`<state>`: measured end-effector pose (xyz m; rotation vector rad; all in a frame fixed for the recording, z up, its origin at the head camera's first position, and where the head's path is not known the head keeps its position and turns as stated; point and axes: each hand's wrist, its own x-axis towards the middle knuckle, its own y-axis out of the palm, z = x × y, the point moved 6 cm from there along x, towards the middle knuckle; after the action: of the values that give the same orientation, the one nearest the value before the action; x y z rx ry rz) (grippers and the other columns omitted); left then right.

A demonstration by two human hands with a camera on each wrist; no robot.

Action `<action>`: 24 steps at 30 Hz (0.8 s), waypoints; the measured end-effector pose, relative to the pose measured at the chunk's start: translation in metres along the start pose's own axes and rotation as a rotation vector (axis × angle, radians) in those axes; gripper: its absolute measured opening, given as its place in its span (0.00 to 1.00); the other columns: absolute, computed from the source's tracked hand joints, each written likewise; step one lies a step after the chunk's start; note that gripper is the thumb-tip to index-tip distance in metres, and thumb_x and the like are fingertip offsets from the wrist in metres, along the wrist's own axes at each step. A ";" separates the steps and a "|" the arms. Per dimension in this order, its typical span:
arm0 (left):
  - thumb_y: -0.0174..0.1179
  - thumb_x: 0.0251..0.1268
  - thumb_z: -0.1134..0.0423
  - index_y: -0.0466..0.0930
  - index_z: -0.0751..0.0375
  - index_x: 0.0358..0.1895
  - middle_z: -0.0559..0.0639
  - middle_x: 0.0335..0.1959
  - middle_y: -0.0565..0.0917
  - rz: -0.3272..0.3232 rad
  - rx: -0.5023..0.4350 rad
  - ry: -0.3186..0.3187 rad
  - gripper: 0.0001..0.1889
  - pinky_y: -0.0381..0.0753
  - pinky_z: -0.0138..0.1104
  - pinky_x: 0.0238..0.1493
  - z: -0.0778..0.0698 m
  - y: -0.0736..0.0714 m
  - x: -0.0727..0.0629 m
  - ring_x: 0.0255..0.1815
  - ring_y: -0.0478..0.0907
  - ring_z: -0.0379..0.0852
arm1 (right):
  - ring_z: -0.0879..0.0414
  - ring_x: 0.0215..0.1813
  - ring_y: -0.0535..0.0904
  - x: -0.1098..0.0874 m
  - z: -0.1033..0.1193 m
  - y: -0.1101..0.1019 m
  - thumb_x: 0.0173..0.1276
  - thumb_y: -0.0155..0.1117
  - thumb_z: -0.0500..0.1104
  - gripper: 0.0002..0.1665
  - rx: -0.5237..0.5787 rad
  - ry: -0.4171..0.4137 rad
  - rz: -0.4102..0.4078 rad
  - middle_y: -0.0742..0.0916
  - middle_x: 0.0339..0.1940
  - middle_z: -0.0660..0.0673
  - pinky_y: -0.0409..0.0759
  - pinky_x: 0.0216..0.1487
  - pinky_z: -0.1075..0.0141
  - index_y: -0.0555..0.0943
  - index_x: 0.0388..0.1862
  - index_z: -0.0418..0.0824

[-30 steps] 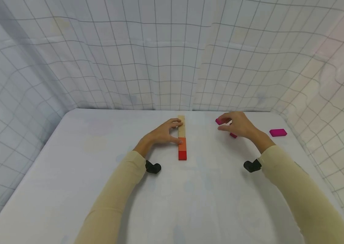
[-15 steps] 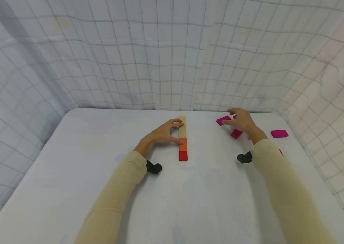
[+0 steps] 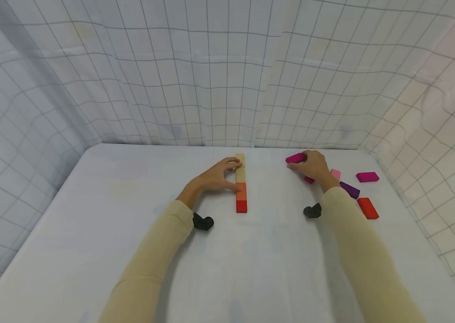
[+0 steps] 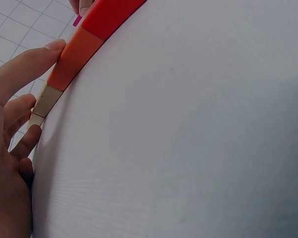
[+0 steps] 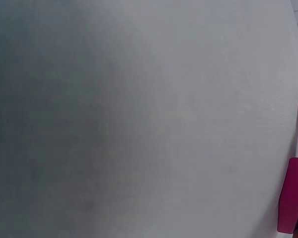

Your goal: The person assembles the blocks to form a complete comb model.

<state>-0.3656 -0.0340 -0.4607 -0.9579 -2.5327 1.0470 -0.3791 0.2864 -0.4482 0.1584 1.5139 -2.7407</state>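
A straight row of blocks lies mid-table in the head view: a red block (image 3: 241,206) nearest, then an orange block (image 3: 241,191), then plain wooden blocks (image 3: 240,174). My left hand (image 3: 217,176) rests along the row's left side. Its thumb touches the orange block, and its spread fingers reach the wooden ones. At the back right, my right hand (image 3: 312,165) has thumb and fingers about a magenta block (image 3: 294,158); the fingertips are partly hidden. Another deep pink block (image 5: 292,196) sits just below that hand, partly covered by it in the head view.
Right of the right forearm lie a light pink block (image 3: 335,174), a purple block (image 3: 350,189), a second red block (image 3: 368,208) and another magenta block (image 3: 367,177). Grid-patterned curtains (image 3: 227,80) stand behind and beside the white table (image 3: 227,269).
My right hand lifted back and right off the magenta block, then came down left around it. The forearm swung left, uncovering the purple, light pink and right-hand red blocks. The left hand stayed put.
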 end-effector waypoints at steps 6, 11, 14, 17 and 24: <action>0.76 0.59 0.49 0.64 0.59 0.80 0.50 0.81 0.59 0.000 0.002 0.006 0.48 0.52 0.48 0.78 0.000 0.000 0.000 0.82 0.49 0.51 | 0.37 0.61 0.70 -0.001 -0.001 -0.001 0.71 0.69 0.57 0.48 0.033 -0.007 -0.002 0.75 0.64 0.29 0.74 0.64 0.44 0.65 0.76 0.27; 0.76 0.59 0.49 0.64 0.59 0.80 0.49 0.81 0.59 0.004 0.003 0.000 0.48 0.53 0.48 0.78 0.002 0.001 0.000 0.82 0.50 0.50 | 0.39 0.60 0.70 -0.001 0.002 -0.002 0.70 0.71 0.54 0.47 0.050 -0.034 0.031 0.76 0.63 0.31 0.74 0.64 0.45 0.66 0.77 0.30; 0.76 0.59 0.48 0.63 0.58 0.80 0.48 0.81 0.58 0.002 0.004 -0.004 0.48 0.53 0.47 0.78 0.003 0.001 0.001 0.82 0.50 0.49 | 0.38 0.64 0.70 -0.001 0.007 -0.004 0.70 0.71 0.54 0.47 0.053 -0.065 0.050 0.76 0.66 0.30 0.73 0.65 0.44 0.66 0.78 0.32; 0.76 0.59 0.48 0.63 0.58 0.80 0.48 0.81 0.58 0.002 0.000 -0.004 0.48 0.53 0.48 0.78 0.003 0.001 0.001 0.82 0.49 0.49 | 0.37 0.68 0.69 -0.001 0.014 -0.007 0.69 0.72 0.54 0.47 0.060 -0.106 0.066 0.75 0.68 0.31 0.72 0.67 0.42 0.66 0.79 0.33; 0.76 0.58 0.49 0.64 0.59 0.80 0.49 0.81 0.59 -0.004 -0.002 -0.002 0.48 0.53 0.48 0.78 0.001 0.000 -0.001 0.82 0.50 0.50 | 0.37 0.69 0.70 -0.011 0.032 -0.009 0.67 0.75 0.52 0.46 0.097 -0.183 0.123 0.76 0.68 0.32 0.72 0.67 0.42 0.68 0.78 0.35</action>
<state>-0.3655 -0.0353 -0.4612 -0.9529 -2.5371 1.0448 -0.3714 0.2642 -0.4224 -0.0001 1.2831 -2.6504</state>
